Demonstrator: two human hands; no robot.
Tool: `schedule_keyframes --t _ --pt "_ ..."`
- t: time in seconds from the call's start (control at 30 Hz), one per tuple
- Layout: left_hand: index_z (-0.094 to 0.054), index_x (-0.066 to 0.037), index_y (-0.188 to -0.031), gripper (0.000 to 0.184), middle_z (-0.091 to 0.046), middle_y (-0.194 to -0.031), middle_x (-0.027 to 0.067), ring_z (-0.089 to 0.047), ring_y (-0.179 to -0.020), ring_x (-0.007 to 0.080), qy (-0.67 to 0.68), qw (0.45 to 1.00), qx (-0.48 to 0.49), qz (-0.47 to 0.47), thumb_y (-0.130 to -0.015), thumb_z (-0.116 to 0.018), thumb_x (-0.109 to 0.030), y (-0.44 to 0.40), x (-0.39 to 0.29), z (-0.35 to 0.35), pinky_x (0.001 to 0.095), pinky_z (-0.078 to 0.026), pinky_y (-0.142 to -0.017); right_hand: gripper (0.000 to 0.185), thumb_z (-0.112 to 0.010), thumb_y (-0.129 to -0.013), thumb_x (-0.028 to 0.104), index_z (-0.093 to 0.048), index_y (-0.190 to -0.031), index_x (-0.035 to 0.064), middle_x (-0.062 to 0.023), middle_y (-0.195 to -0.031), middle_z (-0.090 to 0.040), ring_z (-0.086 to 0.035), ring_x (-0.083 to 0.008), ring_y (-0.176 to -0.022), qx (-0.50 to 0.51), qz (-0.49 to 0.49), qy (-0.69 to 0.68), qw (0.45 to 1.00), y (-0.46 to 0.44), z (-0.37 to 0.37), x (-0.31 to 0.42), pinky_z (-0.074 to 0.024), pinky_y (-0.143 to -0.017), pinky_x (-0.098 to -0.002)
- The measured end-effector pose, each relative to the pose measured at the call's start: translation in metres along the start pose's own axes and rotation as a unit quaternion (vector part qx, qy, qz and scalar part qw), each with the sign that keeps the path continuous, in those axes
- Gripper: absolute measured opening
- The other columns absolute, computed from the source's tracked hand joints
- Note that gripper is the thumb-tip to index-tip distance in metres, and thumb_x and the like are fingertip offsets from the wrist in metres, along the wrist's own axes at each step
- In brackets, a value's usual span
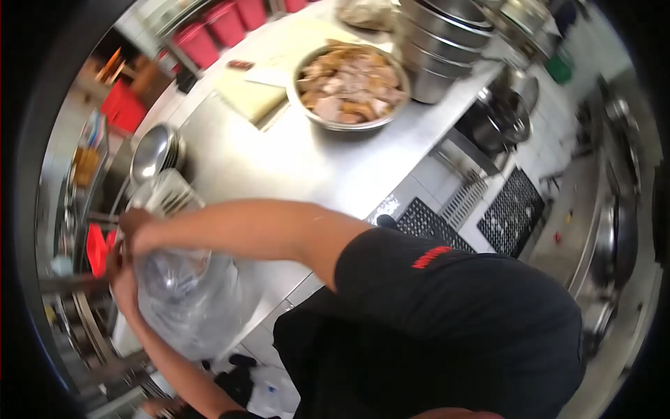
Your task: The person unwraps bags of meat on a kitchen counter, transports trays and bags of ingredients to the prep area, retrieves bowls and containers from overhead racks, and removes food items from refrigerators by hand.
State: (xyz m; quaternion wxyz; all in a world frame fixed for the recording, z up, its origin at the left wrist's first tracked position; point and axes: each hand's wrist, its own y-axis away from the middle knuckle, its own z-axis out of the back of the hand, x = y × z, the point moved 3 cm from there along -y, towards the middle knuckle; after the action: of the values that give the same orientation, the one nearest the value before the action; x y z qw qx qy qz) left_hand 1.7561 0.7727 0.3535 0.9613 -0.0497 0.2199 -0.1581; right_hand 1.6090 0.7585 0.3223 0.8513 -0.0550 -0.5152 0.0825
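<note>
Both arms reach to the left end of the steel table, over a clear plastic bag that lies crumpled and puffed on the metal. My right hand is bent down with its fingers closed, close to a red object whose kind I cannot make out. Just below it, my left hand reaches up with closed fingers, and the two hands meet. What lies between the fingers is too small and blurred to tell. A white slotted plastic container stands right behind my right hand.
A steel bowl of cut meat stands on the table, beside a cutting board. Stacked steel pots stand behind it, and stacked metal bowls at the left. Black mats lie on the floor.
</note>
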Motion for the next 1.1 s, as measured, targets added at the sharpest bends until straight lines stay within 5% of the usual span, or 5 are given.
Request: schedule_keyframes --t 0.07,0.43,0.63,0.87,1.1 --pt "-0.056 0.001 -0.112 0.032 -0.057 -0.101 0.0092 -0.052 -0.090 0.0182 0.108 0.994 0.004 -0.029 -0.087 -0.048 -0.019 -0.009 0.014 0.006 0.0306 -0.040 -0.081 0.036 -0.073 -0.060 0.029 -0.067 -0.080 -0.0009 -0.0194 -0.087 -0.065 -0.064 -0.0303 -0.087 -0.018 0.055 0.009 0.998 -0.006 -0.008 0.000 -0.0523 -0.073 -0.0370" --pt "-0.048 -0.004 -0.126 0.050 -0.057 -0.109 0.0097 -0.053 -0.090 0.0170 -0.015 0.992 0.111 -0.066 -0.076 -0.050 0.000 -0.034 -0.001 0.005 0.0292 -0.041 -0.081 0.026 -0.065 -0.059 0.024 -0.067 -0.069 0.0006 -0.0184 -0.078 -0.065 -0.063 -0.0354 -0.078 -0.157 0.190 0.043 0.968 0.056 0.064 -0.001 -0.0507 -0.068 -0.0419" --pt "-0.059 -0.002 -0.109 0.036 -0.058 -0.085 0.0047 -0.053 -0.078 0.0144 -0.140 0.972 0.163 -0.099 -0.075 -0.046 0.000 -0.045 -0.032 0.000 0.0253 -0.042 -0.073 0.015 -0.062 -0.056 0.016 -0.066 -0.063 0.0028 -0.0174 -0.070 -0.063 -0.062 -0.0348 -0.069 -0.129 0.159 0.040 0.978 0.080 0.114 -0.006 -0.0487 -0.062 -0.0430" --pt "-0.058 -0.003 -0.097 0.024 -0.054 -0.081 0.0001 -0.049 -0.074 0.0117 -0.014 0.989 0.114 -0.094 -0.074 -0.052 0.000 -0.061 0.023 0.005 0.0251 -0.040 -0.068 0.015 -0.060 -0.055 0.014 -0.066 -0.063 0.0038 -0.0169 -0.065 -0.062 -0.062 -0.0344 -0.067 -0.172 0.158 0.075 0.969 0.118 0.152 -0.022 -0.0483 -0.060 -0.0428" --pt "-0.059 -0.002 -0.095 0.029 -0.061 -0.082 0.0107 -0.057 -0.075 0.0216 -0.083 0.994 -0.010 -0.076 -0.066 -0.055 0.001 -0.039 0.004 -0.005 0.0313 -0.044 -0.068 0.019 -0.057 -0.055 0.008 -0.067 -0.071 0.0025 -0.0189 -0.075 -0.063 -0.062 -0.0342 -0.077 -0.124 0.127 0.027 0.984 0.100 0.118 -0.041 -0.0490 -0.068 -0.0405"
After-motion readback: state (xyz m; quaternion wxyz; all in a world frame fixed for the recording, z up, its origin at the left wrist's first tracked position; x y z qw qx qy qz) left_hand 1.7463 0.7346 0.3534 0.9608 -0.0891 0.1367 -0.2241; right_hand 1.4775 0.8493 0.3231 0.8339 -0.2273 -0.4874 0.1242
